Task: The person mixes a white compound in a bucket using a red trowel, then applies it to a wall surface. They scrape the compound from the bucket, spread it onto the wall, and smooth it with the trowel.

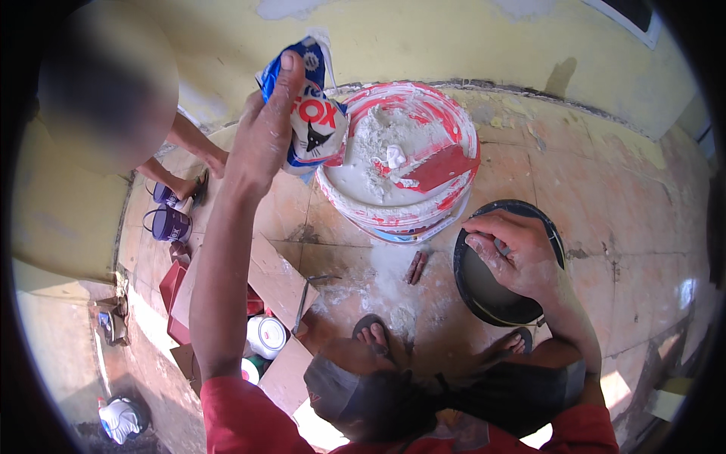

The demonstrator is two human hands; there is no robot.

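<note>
My left hand [268, 125] is closed around a soft blue-and-white plastic packet [314, 117], thumb pressed on its upper part. The packet is crumpled and tilted at the left rim of a large bucket [448, 206] smeared with white paste. Inside lies white paste with a lumpy, powdery heap [378, 132]. A flat red piece [442, 170], partly coated in white, rests in it. My right hand [518, 250] is above a black bucket [461, 284] of greyish liquid. Its fingers are curled toward the thumb; whatever they may hold is hidden.
White powder [386, 276] and two short brown pieces [417, 268] lie on the tiles before my feet. An open cardboard box [280, 272] with a white container [266, 336] stands left. Beyond are purple pails [168, 223] and another person's legs [193, 140]. A yellow wall [454, 38] bounds the far side.
</note>
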